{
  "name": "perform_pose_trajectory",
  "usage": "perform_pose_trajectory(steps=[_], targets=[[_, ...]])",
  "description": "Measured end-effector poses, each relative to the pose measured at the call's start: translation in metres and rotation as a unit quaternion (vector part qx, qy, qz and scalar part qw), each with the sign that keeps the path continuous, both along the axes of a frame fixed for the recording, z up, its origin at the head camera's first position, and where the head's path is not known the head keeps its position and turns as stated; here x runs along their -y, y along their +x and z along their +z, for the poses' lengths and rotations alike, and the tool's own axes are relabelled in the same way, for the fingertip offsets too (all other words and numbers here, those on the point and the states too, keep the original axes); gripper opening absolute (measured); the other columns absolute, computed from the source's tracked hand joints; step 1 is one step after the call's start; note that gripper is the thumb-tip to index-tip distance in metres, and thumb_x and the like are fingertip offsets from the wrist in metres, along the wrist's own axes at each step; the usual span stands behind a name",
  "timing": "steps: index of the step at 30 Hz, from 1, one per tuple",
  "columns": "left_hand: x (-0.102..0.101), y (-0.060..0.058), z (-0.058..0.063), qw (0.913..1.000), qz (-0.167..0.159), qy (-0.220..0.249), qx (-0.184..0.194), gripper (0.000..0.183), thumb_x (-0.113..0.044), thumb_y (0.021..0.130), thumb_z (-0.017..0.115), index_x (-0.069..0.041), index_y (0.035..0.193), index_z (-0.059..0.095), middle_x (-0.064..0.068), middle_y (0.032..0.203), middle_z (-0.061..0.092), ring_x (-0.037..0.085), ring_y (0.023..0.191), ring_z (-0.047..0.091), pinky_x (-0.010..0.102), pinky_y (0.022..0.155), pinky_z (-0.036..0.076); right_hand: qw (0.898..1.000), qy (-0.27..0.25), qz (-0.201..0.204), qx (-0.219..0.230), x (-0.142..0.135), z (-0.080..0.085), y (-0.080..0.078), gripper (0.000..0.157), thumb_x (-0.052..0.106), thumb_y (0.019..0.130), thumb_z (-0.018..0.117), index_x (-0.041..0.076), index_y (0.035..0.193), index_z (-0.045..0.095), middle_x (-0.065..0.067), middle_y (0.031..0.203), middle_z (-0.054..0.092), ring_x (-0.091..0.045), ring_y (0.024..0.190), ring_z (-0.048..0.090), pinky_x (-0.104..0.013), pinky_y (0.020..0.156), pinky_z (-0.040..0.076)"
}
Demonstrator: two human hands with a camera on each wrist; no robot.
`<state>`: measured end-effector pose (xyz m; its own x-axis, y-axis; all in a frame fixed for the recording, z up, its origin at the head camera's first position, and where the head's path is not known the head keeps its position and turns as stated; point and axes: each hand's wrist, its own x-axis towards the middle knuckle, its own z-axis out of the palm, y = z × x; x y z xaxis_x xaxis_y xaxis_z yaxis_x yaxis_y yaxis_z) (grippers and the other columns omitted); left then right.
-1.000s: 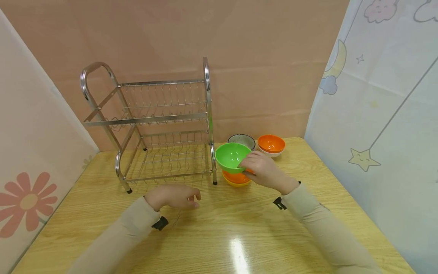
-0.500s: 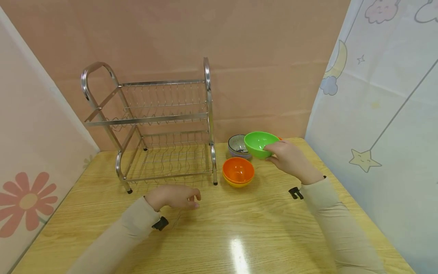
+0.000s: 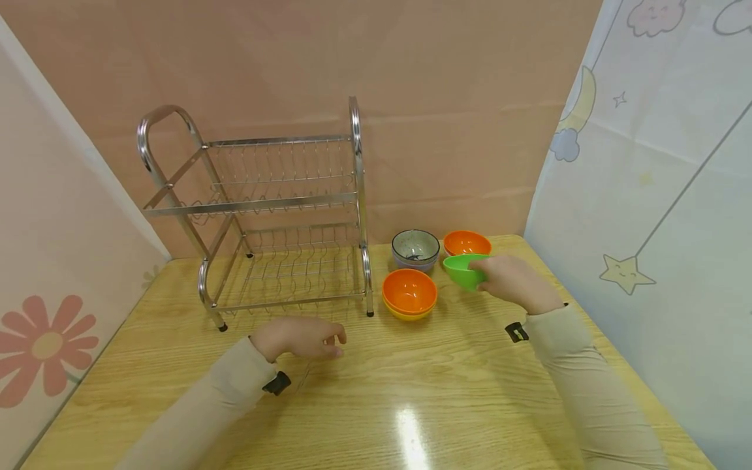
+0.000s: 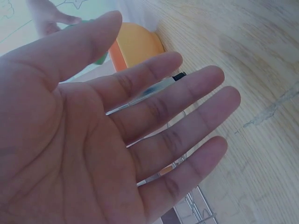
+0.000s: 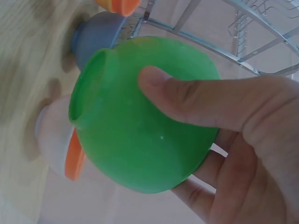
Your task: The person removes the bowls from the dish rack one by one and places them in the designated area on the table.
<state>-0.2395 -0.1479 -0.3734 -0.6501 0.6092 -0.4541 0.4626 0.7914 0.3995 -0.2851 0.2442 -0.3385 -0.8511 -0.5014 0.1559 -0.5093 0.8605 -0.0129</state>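
Note:
A green bowl (image 3: 464, 274) is pinched by my right hand (image 3: 517, 282), thumb on its outer wall and fingers over the rim. In the right wrist view the bowl (image 5: 145, 121) is tilted, its foot ring facing the table. Just behind it in the head view sits an orange bowl (image 3: 467, 242) nested in a white one. To its left stand an orange bowl (image 3: 409, 290) inside a yellow bowl (image 3: 405, 316) and a speckled, dark-rimmed bowl (image 3: 415, 246). My left hand (image 3: 302, 337) is held over the table before the rack, fingers loose, holding nothing.
A two-tier metal dish rack (image 3: 282, 303) stands on the wooden table (image 3: 352, 405), left of the bowls. Pink cloth hangs behind, and patterned cloth (image 3: 646, 215) borders the right side.
My right hand has carried the green bowl rightward from over the orange and yellow bowls, then lowered and tilted it in front of the orange and white pair. The left hand stays put.

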Motion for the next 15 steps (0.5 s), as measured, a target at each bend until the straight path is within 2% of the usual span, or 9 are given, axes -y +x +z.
perform_pose_trajectory(steps=[8,15], targets=[[-0.001,-0.001,-0.001,1.0,-0.003,-0.002,0.0,0.031,-0.033,0.099,0.055,-0.015,0.125,0.058,-0.003,0.107,0.064,0.013,0.097,0.061,0.035,0.085,0.05,0.999,0.02,-0.009,0.043,-0.003,-0.021,-0.01,0.03,0.003,0.072,0.079,0.008,0.1,0.07,-0.002,0.085,0.067,-0.019,0.073,0.058,-0.04,0.067,0.049],[0.0,0.0,0.0,1.0,0.0,-0.004,0.003,0.032,-0.033,0.099,0.055,-0.015,0.125,0.058,-0.003,0.108,0.064,0.013,0.096,0.061,0.035,0.084,0.05,0.998,0.022,-0.011,0.063,-0.003,-0.031,-0.015,0.034,0.005,0.074,0.078,0.006,0.107,0.07,-0.005,0.091,0.069,-0.019,0.075,0.058,-0.041,0.068,0.05]])
